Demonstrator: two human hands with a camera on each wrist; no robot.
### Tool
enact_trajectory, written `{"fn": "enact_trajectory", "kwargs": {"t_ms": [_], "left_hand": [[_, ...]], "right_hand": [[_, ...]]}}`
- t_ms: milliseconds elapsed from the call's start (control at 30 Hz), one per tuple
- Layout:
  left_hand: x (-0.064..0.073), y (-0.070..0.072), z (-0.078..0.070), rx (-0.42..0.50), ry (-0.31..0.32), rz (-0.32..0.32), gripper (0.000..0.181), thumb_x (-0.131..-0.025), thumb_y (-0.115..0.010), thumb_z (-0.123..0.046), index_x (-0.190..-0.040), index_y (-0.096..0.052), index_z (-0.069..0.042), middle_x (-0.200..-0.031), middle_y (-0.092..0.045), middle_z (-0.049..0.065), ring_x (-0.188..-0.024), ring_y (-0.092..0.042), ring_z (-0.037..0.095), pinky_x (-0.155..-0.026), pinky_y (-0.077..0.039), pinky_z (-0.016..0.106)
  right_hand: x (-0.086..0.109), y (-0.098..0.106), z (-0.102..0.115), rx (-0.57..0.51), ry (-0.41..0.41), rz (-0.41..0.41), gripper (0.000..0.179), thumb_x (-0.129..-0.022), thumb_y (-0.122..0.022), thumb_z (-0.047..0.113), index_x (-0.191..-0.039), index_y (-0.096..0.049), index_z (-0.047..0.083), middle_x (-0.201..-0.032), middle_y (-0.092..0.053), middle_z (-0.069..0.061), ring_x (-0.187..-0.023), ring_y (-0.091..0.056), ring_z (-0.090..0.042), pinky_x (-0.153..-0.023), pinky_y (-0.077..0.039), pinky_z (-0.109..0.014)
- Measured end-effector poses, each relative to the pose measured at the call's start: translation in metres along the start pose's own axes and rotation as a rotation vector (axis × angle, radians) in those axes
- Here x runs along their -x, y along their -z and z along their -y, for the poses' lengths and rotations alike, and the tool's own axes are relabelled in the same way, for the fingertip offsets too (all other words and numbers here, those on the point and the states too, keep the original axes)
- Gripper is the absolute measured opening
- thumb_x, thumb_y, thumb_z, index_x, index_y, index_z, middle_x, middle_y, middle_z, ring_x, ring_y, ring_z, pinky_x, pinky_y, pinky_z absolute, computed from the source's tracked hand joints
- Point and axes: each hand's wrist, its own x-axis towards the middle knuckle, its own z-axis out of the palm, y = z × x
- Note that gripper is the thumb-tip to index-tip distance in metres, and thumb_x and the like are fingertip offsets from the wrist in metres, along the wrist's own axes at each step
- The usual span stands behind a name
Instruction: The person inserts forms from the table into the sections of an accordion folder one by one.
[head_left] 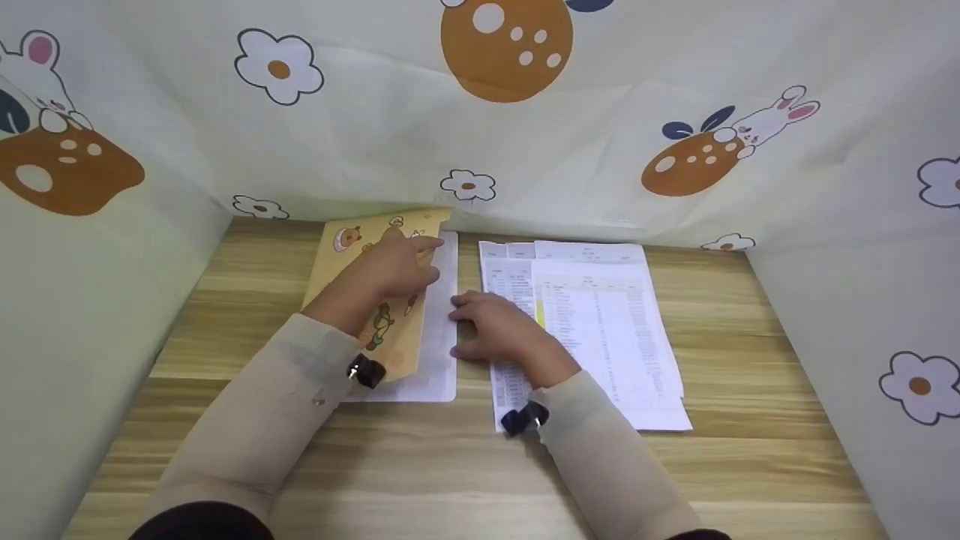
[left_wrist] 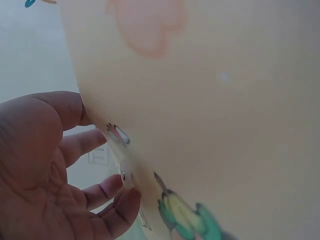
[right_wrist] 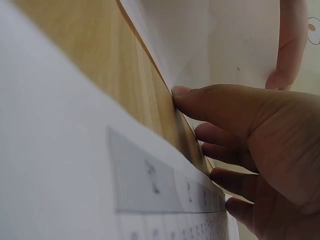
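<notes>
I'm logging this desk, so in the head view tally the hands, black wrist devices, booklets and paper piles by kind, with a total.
Hands: 2 (left hand, right hand)
Black wrist devices: 2 (left device, right device)
Booklets: 1 (yellow-covered booklet)
Paper piles: 1 (printed sheets, exact number of sheets unclear)
Total: 6

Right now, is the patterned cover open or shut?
Partly open: the left hand holds the patterned cover up at an angle, baring a white page.

I can't read any text: the printed paper sheets come through too fine in the head view, too blurred in the right wrist view.
</notes>
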Motion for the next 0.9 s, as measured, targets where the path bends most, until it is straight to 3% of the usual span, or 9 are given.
{"fn": "enact_trajectory", "kwargs": {"t_ms": [133,200,333,500,600,800,900], "left_hand": [[0.002,0.011,0.007,0.031,-0.048,0.021,0.068,-0.096,-0.057,-0.038,-0.162,-0.047,-0.036,-0.173,-0.022,0.031,-0.142,-0.049,0.047,-0.115,-0.045,0.066],[0.004,0.015,0.008,0.057,-0.058,0.039,0.068,-0.096,-0.057,-0.038,-0.162,-0.046,-0.038,-0.174,-0.021,0.029,-0.151,-0.040,0.048,-0.117,-0.041,0.069],[0.010,0.021,0.009,0.090,-0.073,0.044,0.065,-0.097,-0.055,-0.039,-0.161,-0.047,-0.042,-0.175,-0.023,0.025,-0.154,-0.036,0.046,-0.116,-0.041,0.069],[0.014,0.027,0.015,0.121,-0.119,0.019,0.062,-0.097,-0.054,-0.038,-0.159,-0.050,-0.040,-0.166,-0.044,0.017,-0.141,-0.051,0.037,-0.106,-0.048,0.056],[0.017,0.032,0.020,0.157,-0.149,0.005,0.063,-0.097,-0.056,-0.036,-0.160,-0.051,-0.034,-0.160,-0.052,0.018,-0.135,-0.055,0.037,-0.099,-0.050,0.050],[0.031,0.047,0.033,0.325,-0.146,-0.004,0.062,-0.100,-0.061,-0.034,-0.161,-0.048,-0.034,-0.148,-0.056,0.018,-0.112,-0.065,0.032,-0.088,-0.055,0.039],[0.040,0.053,0.039,0.409,-0.130,-0.009,0.061,-0.103,-0.061,-0.034,-0.162,-0.046,-0.037,-0.147,-0.054,0.015,-0.105,-0.065,0.027,-0.090,-0.057,0.038]], "right_hand": [[0.001,0.001,0.001,0.006,-0.005,0.003,0.064,-0.089,-0.084,0.045,-0.143,-0.070,0.013,-0.164,-0.054,-0.001,-0.156,-0.045,-0.023,-0.132,-0.033,-0.039],[0.002,0.001,0.002,0.010,-0.009,0.007,0.064,-0.088,-0.084,0.045,-0.142,-0.070,0.014,-0.163,-0.054,-0.001,-0.156,-0.045,-0.023,-0.132,-0.033,-0.039],[0.004,0.002,0.003,0.019,-0.023,0.011,0.063,-0.088,-0.085,0.046,-0.140,-0.072,0.015,-0.161,-0.056,0.000,-0.155,-0.047,-0.023,-0.131,-0.034,-0.039],[0.007,0.004,0.005,0.028,-0.019,0.003,0.059,-0.087,-0.087,0.045,-0.137,-0.074,0.016,-0.155,-0.061,0.001,-0.148,-0.054,-0.022,-0.127,-0.040,-0.039],[0.008,0.005,0.005,0.024,-0.011,-0.001,0.057,-0.087,-0.088,0.044,-0.135,-0.075,0.016,-0.153,-0.063,0.001,-0.146,-0.056,-0.022,-0.126,-0.041,-0.039],[0.008,0.006,0.002,0.029,0.014,-0.003,0.058,-0.087,-0.088,0.042,-0.136,-0.075,0.014,-0.154,-0.062,-0.001,-0.148,-0.054,-0.024,-0.128,-0.038,-0.038],[0.008,0.006,0.001,0.026,0.010,0.004,0.059,-0.087,-0.087,0.042,-0.137,-0.074,0.014,-0.155,-0.061,0.000,-0.149,-0.053,-0.024,-0.129,-0.037,-0.039]]}}
